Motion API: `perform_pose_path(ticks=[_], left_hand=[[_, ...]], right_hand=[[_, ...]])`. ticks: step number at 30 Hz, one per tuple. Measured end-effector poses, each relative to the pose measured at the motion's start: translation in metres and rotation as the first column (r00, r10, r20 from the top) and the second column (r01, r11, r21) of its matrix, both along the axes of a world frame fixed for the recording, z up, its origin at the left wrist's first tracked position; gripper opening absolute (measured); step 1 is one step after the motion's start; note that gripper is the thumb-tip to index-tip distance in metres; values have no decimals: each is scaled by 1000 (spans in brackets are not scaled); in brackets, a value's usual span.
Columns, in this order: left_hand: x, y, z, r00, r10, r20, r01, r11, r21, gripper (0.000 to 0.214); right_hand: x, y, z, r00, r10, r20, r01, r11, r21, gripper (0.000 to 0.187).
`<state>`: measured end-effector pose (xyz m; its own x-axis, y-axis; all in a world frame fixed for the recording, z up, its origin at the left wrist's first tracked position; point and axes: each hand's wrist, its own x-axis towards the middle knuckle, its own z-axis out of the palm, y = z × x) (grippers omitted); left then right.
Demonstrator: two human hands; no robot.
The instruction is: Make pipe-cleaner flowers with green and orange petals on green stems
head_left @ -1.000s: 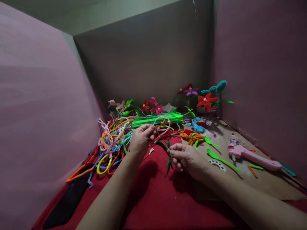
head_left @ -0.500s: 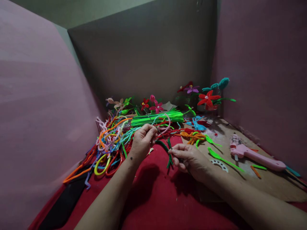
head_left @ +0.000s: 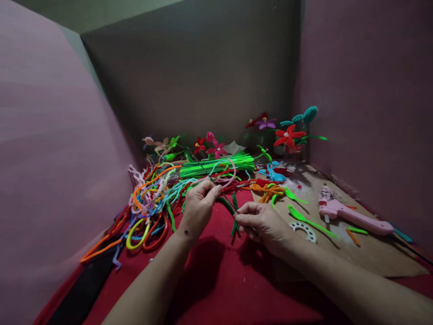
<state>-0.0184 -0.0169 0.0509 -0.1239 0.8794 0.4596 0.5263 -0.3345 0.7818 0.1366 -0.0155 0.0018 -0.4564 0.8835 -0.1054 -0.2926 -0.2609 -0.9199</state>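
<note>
A thin dark strand (head_left: 204, 172), perhaps a wire or a dark pipe cleaner, runs from beyond my left hand (head_left: 200, 204) down to my right hand (head_left: 262, 222). My left hand pinches it between thumb and fingers. In my right fingertips the strand's lower part meets some dark green pipe cleaners (head_left: 226, 202), bent and crossing, with short ends poking out below. Whether they are twisted together is hidden by the fingers. Both hands hover over a red cloth (head_left: 216, 289). Behind them lies a bundle of bright green pipe cleaners (head_left: 219, 166).
Tangled coloured pipe cleaners (head_left: 152, 189) and yellow-and-red scissor-like handles (head_left: 138, 234) lie left, beside a black flat object (head_left: 86, 286). On cardboard (head_left: 365, 257) at right rest a pink glue gun (head_left: 358, 215), a white ring piece (head_left: 304, 231) and green leaves (head_left: 304, 217). Pipe-cleaner flowers (head_left: 289, 135) stand behind.
The whole view has shifted slightly, so things appear a little further left. Both hands keep their pinch on the strand and the dark green pipe cleaners, with little visible movement.
</note>
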Motion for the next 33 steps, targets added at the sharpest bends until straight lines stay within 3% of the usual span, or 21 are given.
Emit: perform_pose_path(ticks=[5, 10, 14, 20, 25, 29, 33], left_hand=[[8, -9, -2, 981, 119, -156, -84, 974, 210, 26], [8, -12, -6, 989, 37, -146, -4, 975, 221, 18], [15, -18, -7, 978, -121, -171, 151, 973, 173, 15], [16, -14, 0, 973, -136, 185, 134, 991, 24, 11], [8, 1, -3, 856, -201, 476, 310, 937, -160, 14], [8, 4, -6, 815, -251, 522, 395, 900, -185, 20], [11, -1, -4, 835, -290, 468, 433, 871, -231, 21]], right_hand=[[-1, -5, 3, 998, -60, 3, 60, 998, 32, 22], [0, -5, 5, 998, -70, 3, 70, 997, 25, 23], [1, -2, 7, 995, -95, -28, 95, 995, 24, 26], [6, 3, 3, 995, -49, -86, 52, 998, 32, 24], [7, 2, 3, 995, -34, -95, 38, 999, 38, 22], [6, 1, 4, 994, -31, -108, 34, 999, 34, 23], [6, 0, 4, 996, 0, -88, 3, 999, 32, 23]])
